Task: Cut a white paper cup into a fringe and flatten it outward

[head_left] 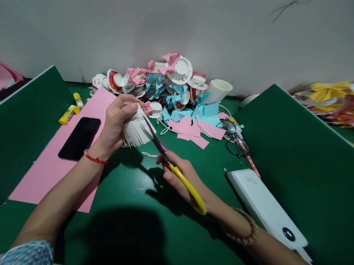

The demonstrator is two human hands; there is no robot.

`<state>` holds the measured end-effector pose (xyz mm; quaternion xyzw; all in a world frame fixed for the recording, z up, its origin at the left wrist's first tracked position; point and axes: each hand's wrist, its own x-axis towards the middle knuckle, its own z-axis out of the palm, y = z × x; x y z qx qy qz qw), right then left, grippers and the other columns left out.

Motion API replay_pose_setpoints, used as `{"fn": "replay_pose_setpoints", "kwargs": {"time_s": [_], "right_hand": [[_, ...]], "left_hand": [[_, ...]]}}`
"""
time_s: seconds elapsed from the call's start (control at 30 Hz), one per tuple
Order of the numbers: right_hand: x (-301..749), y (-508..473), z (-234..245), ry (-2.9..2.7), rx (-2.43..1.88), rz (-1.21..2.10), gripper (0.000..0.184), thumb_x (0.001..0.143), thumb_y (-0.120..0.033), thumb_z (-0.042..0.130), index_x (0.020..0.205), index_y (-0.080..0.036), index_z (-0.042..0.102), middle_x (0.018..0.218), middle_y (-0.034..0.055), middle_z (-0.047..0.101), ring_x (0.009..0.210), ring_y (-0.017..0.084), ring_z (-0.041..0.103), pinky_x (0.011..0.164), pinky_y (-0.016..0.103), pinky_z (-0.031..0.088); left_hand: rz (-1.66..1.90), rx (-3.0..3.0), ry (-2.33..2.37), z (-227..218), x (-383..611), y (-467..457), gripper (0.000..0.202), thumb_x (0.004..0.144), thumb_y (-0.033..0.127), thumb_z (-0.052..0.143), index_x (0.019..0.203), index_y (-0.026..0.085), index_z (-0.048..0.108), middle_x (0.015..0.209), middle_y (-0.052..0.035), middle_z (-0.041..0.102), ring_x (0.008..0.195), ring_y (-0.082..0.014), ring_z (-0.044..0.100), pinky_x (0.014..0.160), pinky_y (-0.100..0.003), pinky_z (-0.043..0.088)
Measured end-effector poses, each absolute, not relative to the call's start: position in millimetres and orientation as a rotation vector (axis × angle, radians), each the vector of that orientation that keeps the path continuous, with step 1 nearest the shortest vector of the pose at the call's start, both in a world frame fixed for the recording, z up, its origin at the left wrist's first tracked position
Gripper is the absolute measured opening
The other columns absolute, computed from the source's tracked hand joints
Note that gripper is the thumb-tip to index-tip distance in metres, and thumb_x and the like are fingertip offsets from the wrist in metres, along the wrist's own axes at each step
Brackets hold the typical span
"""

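Observation:
My left hand, with a red string bracelet at the wrist, pinches a white paper cup whose side is cut into many thin strips. The strips fan out downward over the table. In my right hand are scissors with yellow handles, pointing up and to the left. Their parted blades reach the right side of the cup, with paper between them. Part of the cup is hidden behind my left fingers.
Pink and blue paper bows and cut cups are heaped against the wall, beside stacked white cups. A black phone lies on pink paper. Glue sticks, eyeglasses and a white power bank lie around. Green partitions flank the table.

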<state>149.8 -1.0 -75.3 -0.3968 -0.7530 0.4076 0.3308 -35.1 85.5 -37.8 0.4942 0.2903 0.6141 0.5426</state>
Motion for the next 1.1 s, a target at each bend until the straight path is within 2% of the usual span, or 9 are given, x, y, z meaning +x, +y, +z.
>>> {"fn": "replay_pose_setpoints", "kwargs": {"time_s": [0.27,0.57,0.77,0.97,1.1], "right_hand": [[148.9,-1.6,-75.6,-1.977,-1.059,1.032,0.048,0.085,-0.063,0.041,0.089,-0.016,0.050,0.059,-0.0045,0.041,0.051,0.011,0.032,0.049,0.025,0.028],[146.1,-1.5,-82.2,-1.950,-1.027,0.979,0.047,0.086,-0.063,0.040,0.083,-0.017,0.051,0.055,-0.0056,0.039,0.049,0.011,0.034,0.047,0.024,0.029],[146.2,-0.9,-87.0,-1.936,-0.989,0.997,0.046,0.086,-0.063,0.041,0.084,-0.018,0.050,0.055,-0.0059,0.039,0.047,0.010,0.034,0.046,0.024,0.028],[148.8,0.7,-92.9,-1.940,-0.917,0.977,0.052,0.085,-0.069,0.037,0.085,-0.019,0.051,0.054,-0.0059,0.039,0.049,0.011,0.035,0.048,0.025,0.029],[149.2,1.9,-95.1,-1.935,-0.889,0.984,0.052,0.085,-0.069,0.038,0.084,-0.019,0.051,0.054,-0.0061,0.038,0.049,0.011,0.034,0.048,0.024,0.029]], "left_hand": [[1.450,1.163,0.687,-37.5,-35.5,84.5,0.029,0.064,0.035,0.075,0.077,0.018,0.055,0.072,0.0029,0.065,0.065,-0.0142,0.068,0.065,-0.028,0.058],[1.445,1.141,0.711,-37.9,-33.4,83.5,0.026,0.062,0.033,0.074,0.075,0.018,0.057,0.071,0.0032,0.065,0.064,-0.0117,0.067,0.070,-0.027,0.057],[1.430,1.187,0.746,-39.2,-33.1,83.1,0.027,0.064,0.034,0.073,0.076,0.018,0.054,0.071,0.0029,0.063,0.064,-0.0132,0.067,0.069,-0.029,0.057],[1.413,1.205,0.738,-40.5,-33.2,83.1,0.028,0.065,0.035,0.072,0.077,0.018,0.053,0.072,0.0021,0.064,0.064,-0.0129,0.067,0.063,-0.026,0.056],[1.408,1.183,0.722,-40.9,-32.7,83.2,0.028,0.064,0.035,0.073,0.076,0.018,0.054,0.071,0.0024,0.065,0.064,-0.0128,0.067,0.064,-0.025,0.056]]}}
